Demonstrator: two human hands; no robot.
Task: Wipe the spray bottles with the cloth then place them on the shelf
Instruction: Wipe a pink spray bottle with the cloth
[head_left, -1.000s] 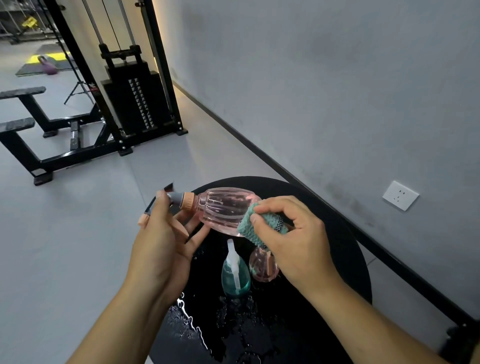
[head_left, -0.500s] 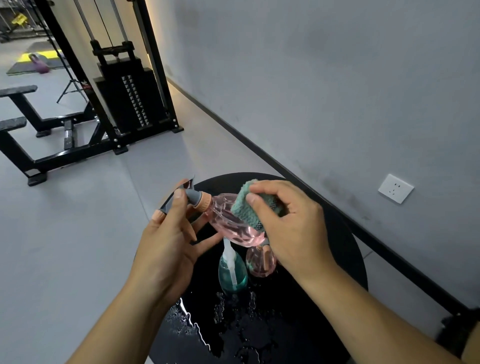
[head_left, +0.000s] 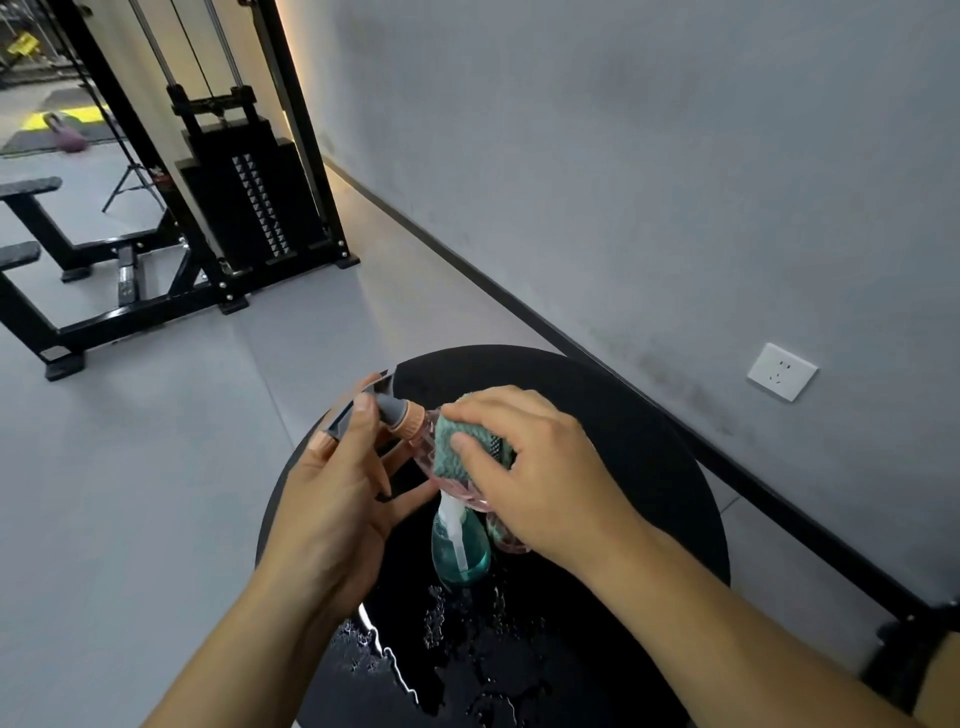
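Note:
My left hand (head_left: 337, 499) grips the grey and orange spray head of a clear pink spray bottle (head_left: 425, 451), held on its side above a round black table (head_left: 649, 467). My right hand (head_left: 540, 467) pinches a teal cloth (head_left: 457, 447) against the bottle's body and hides most of it. On the table below stand a teal spray bottle (head_left: 460, 551) with a white pump and, right beside it, another pink bottle (head_left: 511, 540), mostly hidden under my right wrist.
Water drops (head_left: 467, 634) lie on the near part of the table. A grey wall with a white socket (head_left: 782, 371) runs along the right. A black weight machine (head_left: 249, 192) and benches (head_left: 31, 218) stand on the grey floor at the back left.
My right hand has slid the cloth along the pink bottle from its base toward the neck. The bottle has tilted, its base dropping lower.

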